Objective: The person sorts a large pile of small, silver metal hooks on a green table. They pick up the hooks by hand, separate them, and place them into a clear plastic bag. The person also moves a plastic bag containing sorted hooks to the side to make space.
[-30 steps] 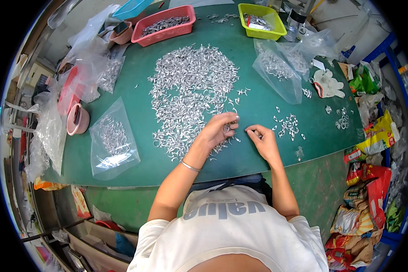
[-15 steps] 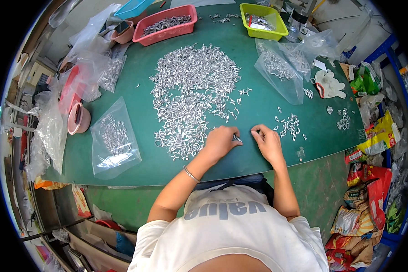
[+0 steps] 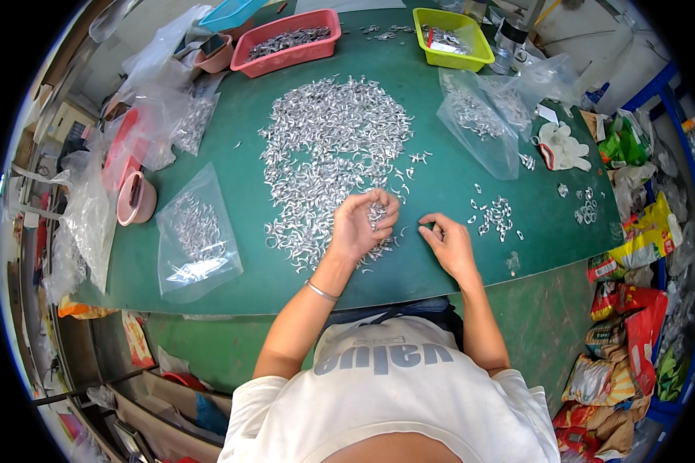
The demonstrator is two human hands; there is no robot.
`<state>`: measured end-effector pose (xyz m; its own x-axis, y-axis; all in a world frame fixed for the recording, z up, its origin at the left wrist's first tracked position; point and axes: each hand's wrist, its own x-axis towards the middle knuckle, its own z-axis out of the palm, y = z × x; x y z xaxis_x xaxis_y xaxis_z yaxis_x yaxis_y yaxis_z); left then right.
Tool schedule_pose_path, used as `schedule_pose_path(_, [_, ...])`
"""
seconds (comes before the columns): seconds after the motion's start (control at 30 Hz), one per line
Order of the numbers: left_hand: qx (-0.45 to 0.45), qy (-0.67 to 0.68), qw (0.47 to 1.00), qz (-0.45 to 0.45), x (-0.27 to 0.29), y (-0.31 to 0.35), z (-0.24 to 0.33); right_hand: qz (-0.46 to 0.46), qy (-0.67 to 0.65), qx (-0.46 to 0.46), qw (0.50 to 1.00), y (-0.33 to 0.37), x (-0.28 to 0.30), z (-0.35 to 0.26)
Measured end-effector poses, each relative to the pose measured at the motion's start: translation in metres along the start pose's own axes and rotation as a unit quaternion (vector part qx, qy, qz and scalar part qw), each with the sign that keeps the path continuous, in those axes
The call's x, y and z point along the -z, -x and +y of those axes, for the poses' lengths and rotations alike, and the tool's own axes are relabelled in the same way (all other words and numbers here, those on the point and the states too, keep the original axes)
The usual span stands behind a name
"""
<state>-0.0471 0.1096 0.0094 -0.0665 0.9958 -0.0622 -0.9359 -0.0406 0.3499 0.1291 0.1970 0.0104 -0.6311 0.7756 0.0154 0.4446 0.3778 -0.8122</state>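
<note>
A wide heap of small, curved silver metal pieces [image 3: 324, 147] covers the middle of the green table. At its near right edge my left hand [image 3: 355, 228] is turned palm up. Its fingers curl round a cluster of small metal pieces [image 3: 377, 212], and a few more lie loose just under it. To the right, above bare tabletop, my right hand [image 3: 450, 247] has its fingers bent and drawn in toward the thumb; anything between the tips is too small to make out. A smaller group of metal pieces [image 3: 496, 216] lies just beyond that hand on the right.
Clear bags of metal pieces lie left [image 3: 201, 239] and far right [image 3: 479, 116]. A red basket [image 3: 286, 60] and a yellow-green basket [image 3: 455, 60] stand at the back. A white glove [image 3: 562, 147] rests at right, a pink cup [image 3: 136, 199] at left.
My left hand has turned from palm down to palm up and moved slightly left and away over the heap, showing metal pieces in it. My right hand has shifted slightly left.
</note>
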Motion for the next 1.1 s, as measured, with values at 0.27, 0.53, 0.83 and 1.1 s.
schedule_pose_path(0.27, [-0.045, -0.795, 0.578, 0.177, 0.002, -0.004, -0.029, 0.015, -0.015, 0.003, 1.000, -0.001, -0.002, 0.010])
schedule_pose_path(0.53, [0.030, -0.527, 0.840, 0.129, 0.017, -0.013, -0.017, 0.004, -0.050, -0.005, 0.999, -0.002, -0.003, 0.016])
schedule_pose_path(0.83, [0.010, -0.260, 0.956, 0.132, -0.001, -0.001, -0.002, -0.057, -0.047, 0.005, 0.997, 0.001, -0.007, -0.003])
schedule_pose_path(1.1, [0.064, -0.136, 0.975, 0.162, 0.011, 0.005, 0.000, -0.057, 0.085, 0.103, 0.989, 0.007, -0.022, -0.014])
